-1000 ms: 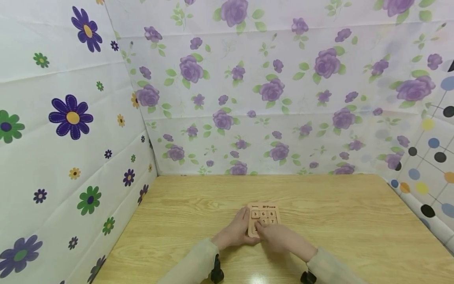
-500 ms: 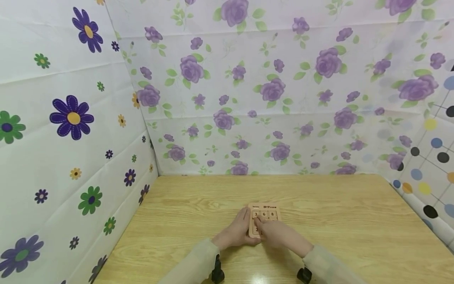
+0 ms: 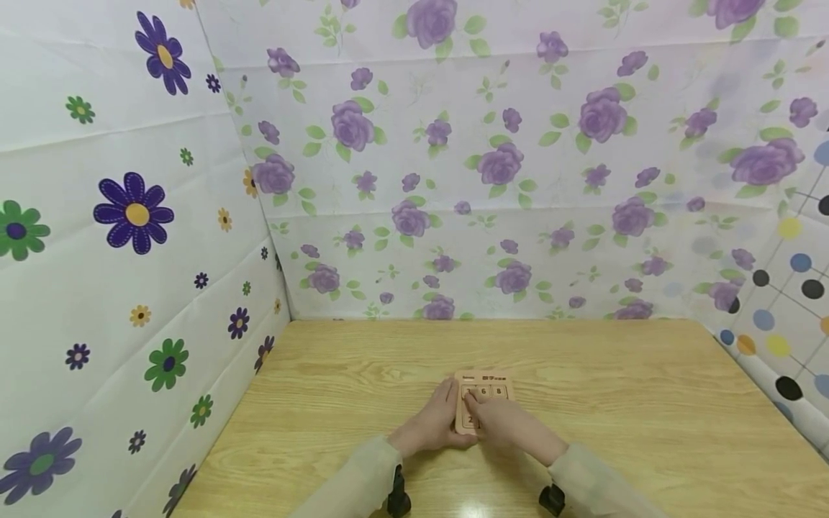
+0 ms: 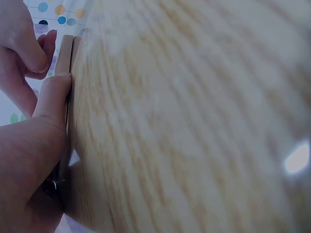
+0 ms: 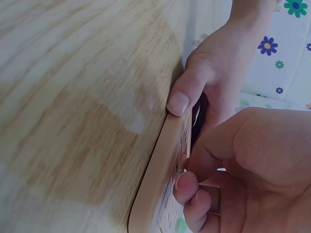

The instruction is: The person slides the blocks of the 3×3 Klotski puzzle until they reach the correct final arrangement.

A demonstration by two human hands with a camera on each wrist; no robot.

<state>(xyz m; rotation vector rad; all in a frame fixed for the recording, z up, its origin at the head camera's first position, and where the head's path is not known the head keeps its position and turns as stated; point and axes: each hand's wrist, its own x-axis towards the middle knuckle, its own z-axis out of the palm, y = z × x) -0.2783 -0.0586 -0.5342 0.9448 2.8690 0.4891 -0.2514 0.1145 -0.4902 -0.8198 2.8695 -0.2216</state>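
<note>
A wooden number slide puzzle (image 3: 484, 391) with square numbered tiles lies on the table, slightly right of centre in the head view. My left hand (image 3: 432, 423) grips its left side, with the thumb (image 5: 180, 101) against the near edge. My right hand (image 3: 512, 424) is over the lower part of the board, its fingertips touching the tiles in the left column. In the right wrist view the right fingers (image 5: 195, 206) are curled close to the tile face. Tiles 6, 8 and 2 show; the right hand hides most of the others. The board's edge (image 4: 63, 56) shows beside the left thumb.
The wood-grain table (image 3: 350, 360) extends around the puzzle on all sides. Flowered cloth (image 3: 414, 158) hangs behind it, with a daisy-patterned cloth (image 3: 116, 288) at left and a dotted cloth (image 3: 786, 309) at right. Both wrists carry small black devices (image 3: 398, 496).
My right fingertips have slid up the board's left column, from near the 2 tile to the 3 tile, now partly covered. The left hand keeps its grip and the board stays put.
</note>
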